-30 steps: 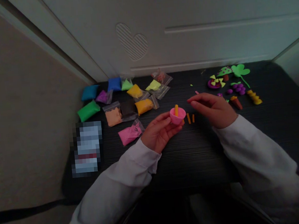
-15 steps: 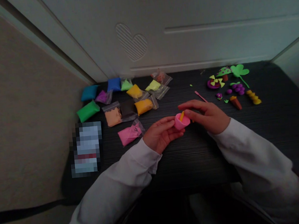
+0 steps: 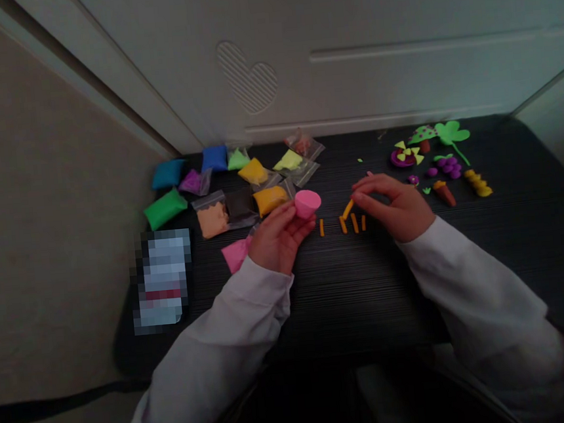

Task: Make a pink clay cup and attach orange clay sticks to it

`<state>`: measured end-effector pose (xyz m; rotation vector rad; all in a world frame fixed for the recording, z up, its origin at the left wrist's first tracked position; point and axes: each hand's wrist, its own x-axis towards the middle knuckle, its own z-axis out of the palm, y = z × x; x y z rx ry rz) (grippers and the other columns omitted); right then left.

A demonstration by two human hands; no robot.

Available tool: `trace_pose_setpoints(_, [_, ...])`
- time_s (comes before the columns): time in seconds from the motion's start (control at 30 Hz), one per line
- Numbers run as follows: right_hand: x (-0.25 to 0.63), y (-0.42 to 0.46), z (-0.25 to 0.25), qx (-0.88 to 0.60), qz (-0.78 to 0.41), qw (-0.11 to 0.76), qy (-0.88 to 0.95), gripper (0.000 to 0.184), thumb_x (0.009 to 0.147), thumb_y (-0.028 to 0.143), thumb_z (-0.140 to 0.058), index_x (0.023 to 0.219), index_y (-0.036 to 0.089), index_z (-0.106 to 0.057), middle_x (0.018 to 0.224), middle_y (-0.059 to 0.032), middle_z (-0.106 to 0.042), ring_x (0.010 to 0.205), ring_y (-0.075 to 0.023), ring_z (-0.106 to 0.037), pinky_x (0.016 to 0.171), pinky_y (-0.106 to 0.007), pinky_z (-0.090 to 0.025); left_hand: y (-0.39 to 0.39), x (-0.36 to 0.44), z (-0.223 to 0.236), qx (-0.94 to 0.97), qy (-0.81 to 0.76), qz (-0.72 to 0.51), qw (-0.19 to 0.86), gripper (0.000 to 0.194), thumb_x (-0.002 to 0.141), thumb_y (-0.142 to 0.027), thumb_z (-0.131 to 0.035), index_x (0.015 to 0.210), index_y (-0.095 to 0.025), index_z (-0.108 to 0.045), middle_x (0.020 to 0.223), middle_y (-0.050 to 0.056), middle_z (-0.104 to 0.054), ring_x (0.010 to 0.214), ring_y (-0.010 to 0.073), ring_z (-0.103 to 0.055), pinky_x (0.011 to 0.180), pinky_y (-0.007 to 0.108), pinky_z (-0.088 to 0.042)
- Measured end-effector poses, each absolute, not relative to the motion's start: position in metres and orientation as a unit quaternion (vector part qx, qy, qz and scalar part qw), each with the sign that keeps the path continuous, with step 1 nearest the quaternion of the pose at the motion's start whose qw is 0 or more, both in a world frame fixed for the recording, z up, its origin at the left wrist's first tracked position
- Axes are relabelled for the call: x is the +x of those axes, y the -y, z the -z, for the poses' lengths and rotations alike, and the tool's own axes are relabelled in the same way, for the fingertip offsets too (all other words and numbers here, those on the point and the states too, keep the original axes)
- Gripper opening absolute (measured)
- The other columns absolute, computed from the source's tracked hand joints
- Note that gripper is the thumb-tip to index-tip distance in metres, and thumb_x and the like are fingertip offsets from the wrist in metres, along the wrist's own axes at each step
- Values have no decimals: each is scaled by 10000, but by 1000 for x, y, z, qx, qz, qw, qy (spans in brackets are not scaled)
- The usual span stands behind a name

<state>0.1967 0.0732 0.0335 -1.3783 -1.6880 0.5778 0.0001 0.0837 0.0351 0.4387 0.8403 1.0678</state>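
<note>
Between the thumb and fingers of my left hand is a small pink clay cup, its mouth tipped up toward me. My right hand pinches an orange clay stick by its upper end, tilted over the table. Several more short orange sticks lie just below it on the dark surface, and one lone orange stick rests nearer the cup. A pink clay tool is mostly covered by my right hand.
Clay packets, among them a green packet and a partly covered pink packet, spread over the left of the black table. A phone with a blurred screen lies front left. Finished clay pieces, including purple grapes, sit at the right.
My left hand has carried the pink cup left and away from my right hand. The orange stick is out of the cup, in my right fingers, and the sticks on the table now show.
</note>
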Motion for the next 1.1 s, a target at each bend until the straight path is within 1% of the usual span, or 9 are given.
trace_pose_setpoints(0.1, [189, -73, -26, -546, -195, 341, 740, 141, 761, 286, -568, 770, 175, -654, 920, -73, -646, 908, -196, -584, 853, -393, -433, -85, -1, -35, 194, -383, -501, 752, 144, 711, -81, -546, 830, -122, -616, 755, 27, -686, 686, 120, -642, 681, 236, -517])
trace_pose_setpoints(0.2, [182, -74, -20, -548, -157, 280, 772, 150, 770, 283, -551, 803, 188, -662, 969, -70, -643, 934, -210, -570, 843, -412, -430, -83, 1, -34, 206, -387, -490, 753, 197, 680, -44, -563, 853, -119, -618, 762, 28, -683, 689, 114, -640, 696, 230, -511])
trace_pose_setpoints(0.3, [180, -76, -16, -555, -136, 259, 779, 160, 776, 292, -542, 823, 203, -666, 991, -59, -642, 956, -223, -561, 855, -440, -411, -82, 3, -32, 208, -394, -483, 754, 208, 676, -37, -566, 857, -123, -624, 773, 23, -682, 688, 110, -638, 706, 231, -509])
trace_pose_setpoints(0.5, [180, -77, -11, -559, -119, 254, 780, 166, 776, 287, -538, 848, 212, -669, 1007, -65, -634, 982, -242, -546, 859, -465, -399, -82, 3, -33, 228, -384, -476, 758, 241, 657, -23, -590, 864, -137, -635, 802, 14, -680, 710, 114, -641, 743, 244, -503])
trace_pose_setpoints(0.6, [181, -77, -14, -557, -108, 278, 775, 189, 783, 274, -530, 905, 195, -651, 1029, -85, -622, 994, -231, -544, 866, -441, -410, -81, 3, -32, 249, -372, -468, 763, 264, 646, -31, -616, 876, -159, -636, 795, 6, -681, 735, 124, -642, 755, 268, -502])
trace_pose_setpoints(0.7, [182, -73, -22, -541, -101, 356, 756, 201, 806, 251, -500, 947, 177, -625, 992, -86, -630, 969, -194, -561, 897, -397, -410, -79, 4, -29, 269, -354, -466, 765, 286, 628, -32, -642, 878, -170, -643, 803, 3, -687, 768, 122, -638, 762, 268, -498])
trace_pose_setpoints(0.8, [180, -66, -33, -524, -119, 427, 727, 192, 826, 245, -475, 957, 191, -605, 937, -55, -648, 922, -171, -583, 919, -385, -400, -77, 5, -27, 287, -337, -471, 763, 306, 600, -27, -669, 865, -180, -652, 831, -4, -696, 808, 112, -630, 778, 250, -486])
trace_pose_setpoints(0.97, [173, -51, -46, -521, -202, 449, 698, 214, 831, 253, -482, 1015, 209, -582, 948, -29, -653, 885, -149, -597, 816, -314, -464, -73, 6, -26, 334, -319, -454, 761, 343, 578, -45, -705, 881, -198, -654, 862, -16, -702, 808, 109, -629, 789, 252, -480])
trace_pose_setpoints(1.1, [170, -46, -47, -513, -231, 466, 683, 202, 816, 238, -510, 1002, 220, -588, 956, -17, -650, 885, -141, -597, 797, -292, -473, -71, 5, -27, 352, -309, -437, 768, 315, 604, -58, -696, 883, -199, -656, 869, -16, -701, 813, 109, -631, 814, 264, -476])
